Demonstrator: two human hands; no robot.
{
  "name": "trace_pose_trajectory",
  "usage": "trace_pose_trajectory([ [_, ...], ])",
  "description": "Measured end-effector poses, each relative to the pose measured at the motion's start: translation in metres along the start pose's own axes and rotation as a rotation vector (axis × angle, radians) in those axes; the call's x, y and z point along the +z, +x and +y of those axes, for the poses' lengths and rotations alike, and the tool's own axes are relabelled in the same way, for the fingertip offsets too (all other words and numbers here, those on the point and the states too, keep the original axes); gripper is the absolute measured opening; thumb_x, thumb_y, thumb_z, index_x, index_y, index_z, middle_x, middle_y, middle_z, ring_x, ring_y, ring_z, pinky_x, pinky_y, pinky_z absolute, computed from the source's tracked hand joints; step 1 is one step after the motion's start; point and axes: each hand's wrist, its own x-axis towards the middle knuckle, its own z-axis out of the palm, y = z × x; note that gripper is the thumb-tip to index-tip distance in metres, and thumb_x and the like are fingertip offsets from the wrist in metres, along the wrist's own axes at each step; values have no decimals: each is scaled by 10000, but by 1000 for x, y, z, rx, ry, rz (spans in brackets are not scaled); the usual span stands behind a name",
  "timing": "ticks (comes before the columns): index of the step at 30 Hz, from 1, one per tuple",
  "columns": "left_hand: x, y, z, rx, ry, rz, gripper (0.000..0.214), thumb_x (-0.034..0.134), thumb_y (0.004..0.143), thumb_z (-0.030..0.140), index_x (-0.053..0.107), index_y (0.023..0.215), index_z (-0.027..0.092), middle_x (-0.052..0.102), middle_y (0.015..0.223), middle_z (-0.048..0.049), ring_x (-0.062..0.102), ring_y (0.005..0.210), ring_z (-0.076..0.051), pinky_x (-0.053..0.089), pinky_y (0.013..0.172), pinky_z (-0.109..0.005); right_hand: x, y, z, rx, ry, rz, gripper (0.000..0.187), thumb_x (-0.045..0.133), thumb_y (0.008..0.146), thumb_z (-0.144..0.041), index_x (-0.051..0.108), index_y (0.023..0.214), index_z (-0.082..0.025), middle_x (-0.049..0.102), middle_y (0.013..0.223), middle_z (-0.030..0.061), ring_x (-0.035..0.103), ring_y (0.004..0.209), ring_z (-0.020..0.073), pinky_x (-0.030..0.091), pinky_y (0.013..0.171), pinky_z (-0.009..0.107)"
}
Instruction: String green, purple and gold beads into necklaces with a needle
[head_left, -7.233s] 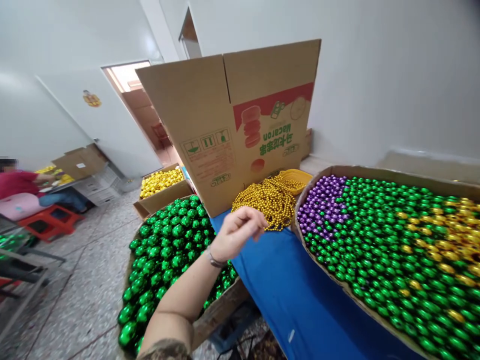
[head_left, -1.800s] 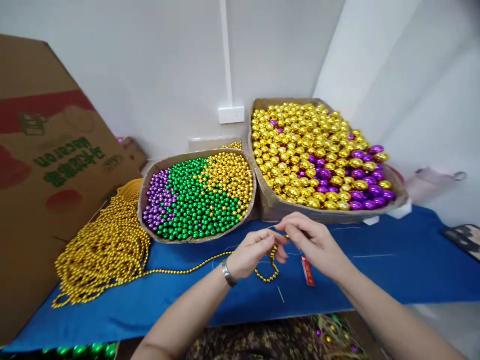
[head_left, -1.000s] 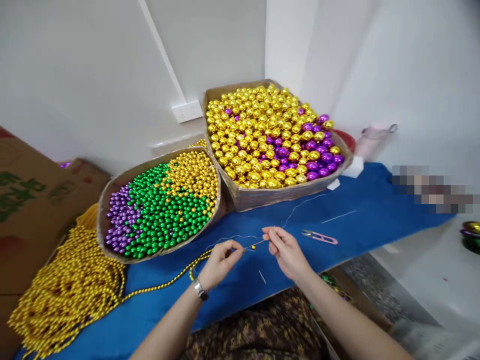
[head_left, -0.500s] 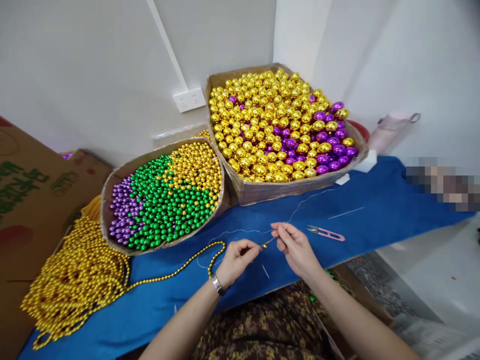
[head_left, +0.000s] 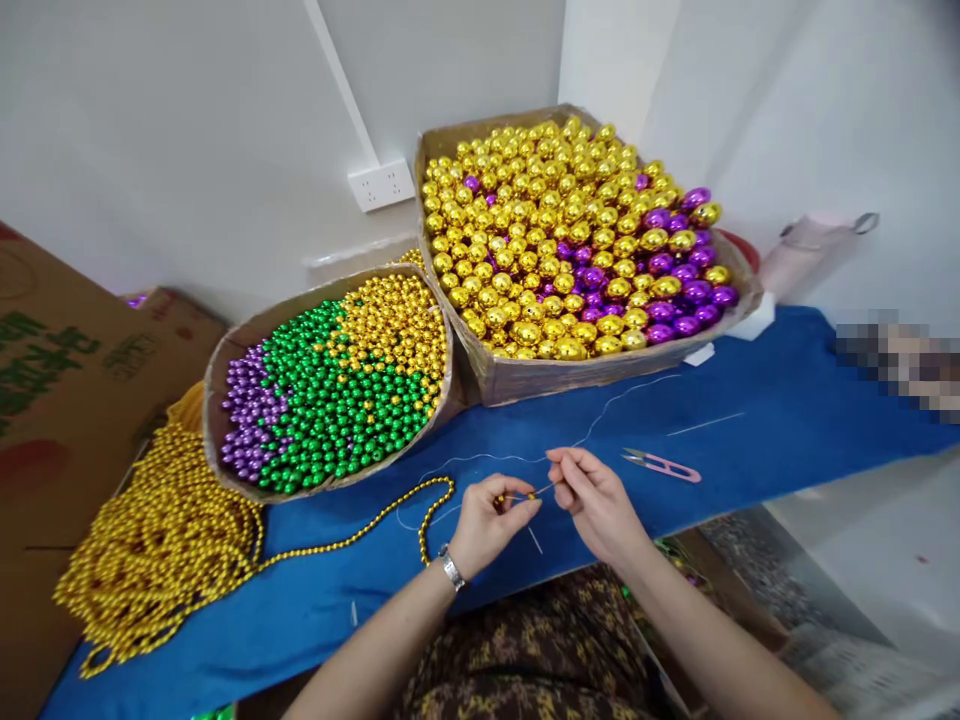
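Note:
My left hand (head_left: pixel 487 522) is closed, its thumb and forefinger pinching a small gold bead (head_left: pixel 532 496). More gold beads show in the curl of its fingers, where the gold bead strand (head_left: pixel 360 536) runs up behind the wrist from a big pile (head_left: pixel 161 545) on the left. Just right of it, my right hand (head_left: pixel 596 500) is closed in a pinch on a thin thread, which spans the short gap to the bead. The hands are apart. Loose white thread (head_left: pixel 487 457) lies curved on the blue cloth (head_left: pixel 750 450) behind them.
Pink-handled thread snips (head_left: pixel 667 466) lie right of my right hand. A carton of small purple, green and gold beads (head_left: pixel 345 410) and a larger one of big gold and purple beads (head_left: pixel 555 250) stand behind. A pink bottle (head_left: pixel 810 250) is at the back right.
My left hand has turned and its fingers have opened out a little around the beads, the gold bead now between its fingertips. My right hand keeps its pinch. The whole view has shifted slightly.

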Motion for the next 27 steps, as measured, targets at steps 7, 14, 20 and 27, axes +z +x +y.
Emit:
trace_pose_trajectory([
  [7, 2, -2, 3, 78, 139, -39, 153, 660, 725, 304, 681, 749, 154, 563, 610, 5, 470, 546, -91, 359, 529, -202, 10, 0, -6, -12, -59, -39, 259, 610, 808, -442, 610, 878, -193, 497, 680, -30, 447, 500, 63, 346, 468, 195],
  [14, 2, 1, 2, 83, 128, -119, 203, 606, 759, 310, 640, 662, 134, 566, 583, 13, 438, 518, -76, 317, 496, -193, 24, -4, -8, -65, -217, -155, 239, 601, 821, -420, 648, 834, -186, 520, 605, -38, 463, 501, 75, 389, 511, 209],
  [20, -4, -3, 5, 34, 66, -157, 202, 609, 775, 330, 660, 759, 136, 626, 655, -2, 487, 555, -89, 354, 520, -194, 17, -2, -14, -110, -258, -165, 238, 594, 827, -420, 653, 848, -191, 554, 635, -27, 499, 510, 81, 413, 515, 215],
  [27, -4, -14, 12, 169, 152, -7, 151, 615, 802, 311, 667, 839, 174, 676, 757, -31, 576, 638, -117, 441, 599, -214, 3, 0, -16, -113, -178, -51, 271, 579, 831, -450, 613, 896, -189, 550, 697, -7, 526, 542, 92, 429, 502, 219],
])
